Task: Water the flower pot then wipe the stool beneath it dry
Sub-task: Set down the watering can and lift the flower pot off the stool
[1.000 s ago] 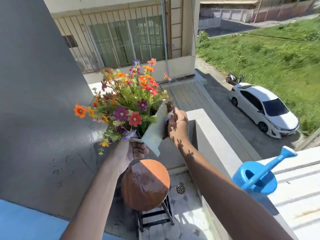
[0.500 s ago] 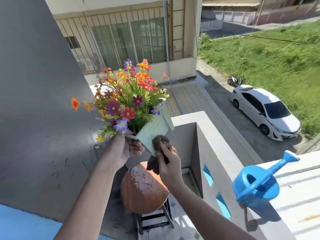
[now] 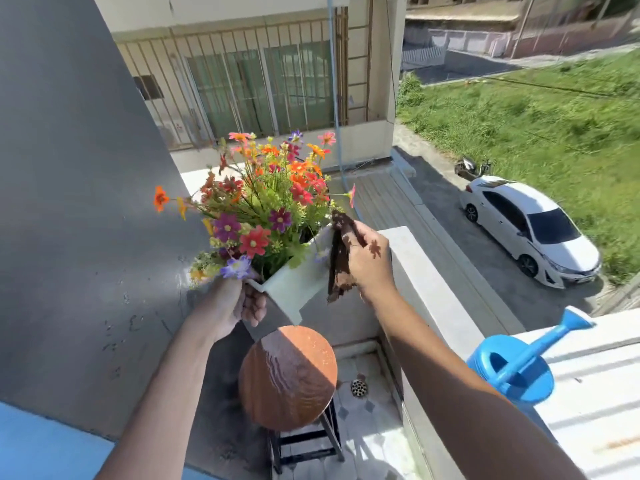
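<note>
Forearms fill the lower frame, reaching up toward centre; between them, low and centre, stands the round brown wooden stool with black legs [image 3: 288,377], its seat half in sun and streaked with what looks like water, so I judge the wiping of it not yet done; the blue plastic watering can [image 3: 512,368] sits set down on the white ledge [image 3: 595,403] at lower right, which suggests the watering is over. Above the stool, at centre, the left hand [image 3: 232,303] has its grip clamped on the lower corner of the white square flower pot of mixed artificial-looking blooms [image 3: 294,282], holding it tilted and clear of the seat; just right of it the right hand [image 3: 369,259] pinches a dark brown cloth [image 3: 341,258], which hangs against the pot's side, seemingly drying the pot first. Beyond, at right, a white car [image 3: 530,230] is parked beside grass; a barred building fills the upper centre.
</note>
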Motion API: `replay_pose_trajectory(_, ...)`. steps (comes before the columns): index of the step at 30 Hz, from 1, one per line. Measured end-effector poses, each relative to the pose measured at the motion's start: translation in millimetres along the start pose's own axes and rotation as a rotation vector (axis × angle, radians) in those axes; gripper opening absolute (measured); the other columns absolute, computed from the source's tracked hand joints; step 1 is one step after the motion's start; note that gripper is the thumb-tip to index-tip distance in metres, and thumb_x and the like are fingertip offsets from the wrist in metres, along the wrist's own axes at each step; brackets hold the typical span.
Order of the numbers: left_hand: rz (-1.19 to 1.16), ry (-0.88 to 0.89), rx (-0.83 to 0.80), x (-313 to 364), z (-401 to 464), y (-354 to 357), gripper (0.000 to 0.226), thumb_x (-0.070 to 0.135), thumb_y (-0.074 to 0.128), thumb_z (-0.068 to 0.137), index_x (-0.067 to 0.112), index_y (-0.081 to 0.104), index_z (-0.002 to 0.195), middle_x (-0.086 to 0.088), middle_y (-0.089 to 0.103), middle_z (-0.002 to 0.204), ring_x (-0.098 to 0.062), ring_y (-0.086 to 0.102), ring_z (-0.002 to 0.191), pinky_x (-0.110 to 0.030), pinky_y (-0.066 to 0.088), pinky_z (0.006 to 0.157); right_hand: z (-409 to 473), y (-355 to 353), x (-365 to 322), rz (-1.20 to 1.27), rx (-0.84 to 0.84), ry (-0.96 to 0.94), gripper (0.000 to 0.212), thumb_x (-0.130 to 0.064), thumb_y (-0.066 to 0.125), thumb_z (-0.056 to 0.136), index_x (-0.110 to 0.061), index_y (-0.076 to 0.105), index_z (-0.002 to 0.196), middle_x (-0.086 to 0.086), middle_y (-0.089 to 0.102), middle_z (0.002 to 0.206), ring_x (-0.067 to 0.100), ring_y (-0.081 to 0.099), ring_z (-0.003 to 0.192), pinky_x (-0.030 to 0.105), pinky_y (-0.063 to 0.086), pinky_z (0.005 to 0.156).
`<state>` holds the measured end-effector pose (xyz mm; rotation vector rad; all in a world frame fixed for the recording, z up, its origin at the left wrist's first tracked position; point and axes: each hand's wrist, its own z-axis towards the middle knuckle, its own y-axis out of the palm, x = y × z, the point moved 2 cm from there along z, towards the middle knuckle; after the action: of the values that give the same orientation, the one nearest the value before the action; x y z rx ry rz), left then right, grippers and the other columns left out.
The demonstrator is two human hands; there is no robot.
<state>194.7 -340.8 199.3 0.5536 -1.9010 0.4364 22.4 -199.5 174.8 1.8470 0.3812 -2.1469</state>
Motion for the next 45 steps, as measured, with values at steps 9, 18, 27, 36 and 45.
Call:
replay_pose_trajectory(9, 0.137, -0.036, 0.008, -3.3, -8.1, -14.3, 0.036, 0.009, 0.027, 0.097, 0.008, 0.039, 0.063, -0.008, 0.042, 0.035, -0.019, 0.037, 0.022, -0.014, 0.023, 0.029, -85.0, -67.8, -18.1, -0.362, -0.303, 0.122, 0.019, -0.008, 0.033, 0.107, -0.024, 0.025, 0.113, -0.006, 0.037, 0.111, 0.005, 0.035, 0.102, 0.019, 0.030, 0.084)
replay_pose_trajectory(18, 0.128, -0.061, 0.143, -8.5, -9.4, -25.7, 0.033, 0.019, 0.031, 0.097, 0.014, 0.037, 0.064, -0.001, 0.032, 0.033, -0.011, 0.025, 0.021, -0.007, 0.014, 0.035, -44.9, -24.7, -31.1, 0.094, -0.388, 0.405, 0.040, -0.027, 0.053, 0.098, 0.007, 0.065, 0.115, 0.026, 0.070, 0.108, 0.042, 0.064, 0.102, 0.041, 0.054, 0.092)
replay_pose_trajectory(27, 0.140, -0.043, 0.174, -19.1, -2.7, -29.1, 0.044, 0.022, 0.030, 0.101, 0.013, 0.032, 0.058, 0.000, 0.034, 0.032, -0.012, 0.026, 0.022, -0.008, 0.015, 0.033, -36.9, -9.4, -1.0, -0.092, -0.301, 0.208, 0.047, 0.010, 0.051, 0.091, -0.020, 0.040, 0.056, -0.009, 0.038, 0.053, -0.002, 0.035, 0.034, 0.015, 0.028, 0.036)
replay_pose_trajectory(36, -0.036, -0.026, 0.363, -13.7, 0.5, -14.7, 0.038, 0.038, 0.040, 0.090, 0.006, 0.054, 0.077, -0.005, 0.049, 0.043, -0.021, 0.040, 0.036, -0.018, 0.024, 0.040, -59.9, 16.8, -9.5, 0.146, 0.050, 0.443, 0.035, 0.025, 0.041, 0.061, -0.010, 0.039, 0.054, 0.005, 0.036, 0.032, 0.014, 0.034, 0.026, 0.020, 0.033, 0.039)
replay_pose_trajectory(45, 0.134, -0.148, 0.123, -28.0, -8.8, 53.1, 0.059, 0.068, 0.031, 0.090, 0.020, 0.064, 0.085, -0.011, 0.058, 0.079, -0.018, 0.042, 0.059, -0.026, 0.025, 0.053, -74.9, 33.5, -13.0, 0.137, -0.009, 0.350, 0.025, -0.012, 0.063, 0.089, -0.003, 0.049, 0.070, 0.000, 0.044, 0.045, 0.002, 0.042, 0.031, 0.009, 0.032, 0.034)
